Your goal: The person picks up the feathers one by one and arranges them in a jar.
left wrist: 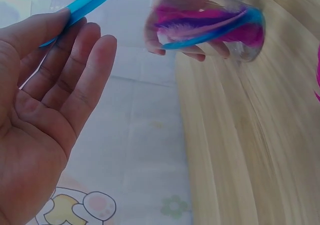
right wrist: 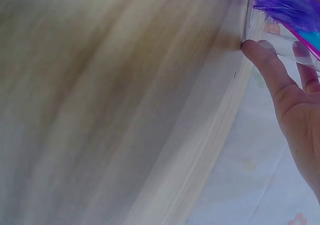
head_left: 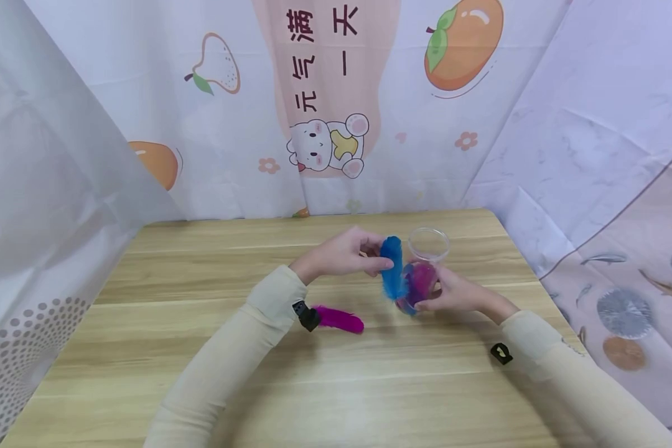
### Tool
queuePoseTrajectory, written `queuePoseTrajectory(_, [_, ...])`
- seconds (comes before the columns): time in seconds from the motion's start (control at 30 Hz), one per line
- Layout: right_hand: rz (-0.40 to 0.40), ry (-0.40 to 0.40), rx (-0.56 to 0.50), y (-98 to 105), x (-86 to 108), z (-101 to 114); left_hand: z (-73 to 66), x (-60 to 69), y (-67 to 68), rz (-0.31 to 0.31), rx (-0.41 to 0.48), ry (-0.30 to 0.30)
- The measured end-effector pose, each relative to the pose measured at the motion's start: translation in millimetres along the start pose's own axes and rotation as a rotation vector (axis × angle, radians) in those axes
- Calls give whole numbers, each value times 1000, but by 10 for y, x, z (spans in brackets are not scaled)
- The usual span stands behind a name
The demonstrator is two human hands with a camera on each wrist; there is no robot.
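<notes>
In the head view my left hand pinches a blue feather between thumb and fingers, just left of a clear container. The left wrist view shows the blue feather at the fingertips, other fingers loosely extended. My right hand grips the clear container, which holds pink, purple and blue feathers. Fingers of the right hand wrap its side in the right wrist view, near a purple feather. A magenta feather lies on the table below the left hand.
A clear round rim shows just above the container; I cannot tell if it is its mouth or a separate lid. The wooden table meets a printed curtain at its back edge. Small black devices sit by the wrists.
</notes>
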State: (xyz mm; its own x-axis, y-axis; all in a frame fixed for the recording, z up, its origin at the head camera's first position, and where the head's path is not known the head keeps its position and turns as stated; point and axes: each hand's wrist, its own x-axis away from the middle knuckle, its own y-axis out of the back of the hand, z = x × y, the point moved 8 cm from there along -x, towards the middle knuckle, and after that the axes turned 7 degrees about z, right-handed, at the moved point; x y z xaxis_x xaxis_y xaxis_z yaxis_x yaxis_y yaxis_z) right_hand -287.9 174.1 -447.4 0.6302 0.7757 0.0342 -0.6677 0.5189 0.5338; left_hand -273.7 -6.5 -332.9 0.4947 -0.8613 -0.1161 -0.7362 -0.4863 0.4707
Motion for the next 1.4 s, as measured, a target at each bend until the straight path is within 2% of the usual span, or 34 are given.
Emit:
queuePoseTrajectory(0.17, [16,-6,-15,-2,3,5,-48,-60,12,5,37,5])
queuePoseTrajectory(0.47, [34,9,-59,-14,2,4,-197,-189,37,1,89,-47])
queuePoseTrajectory(0.73, [36,13,-62,-16,11,0,-294,-237,67,-10,135,-22])
queuePoseTrajectory(0.9, [46,31,-83,-32,1,7,-381,-272,121,-47,118,-43])
queuePoseTrajectory(1.13, [49,13,-53,-32,1,7,-530,-352,211,-81,85,-70])
queuePoseTrajectory(1.4, [41,25,-50,-16,-3,14,-641,-445,309,-147,-23,-98])
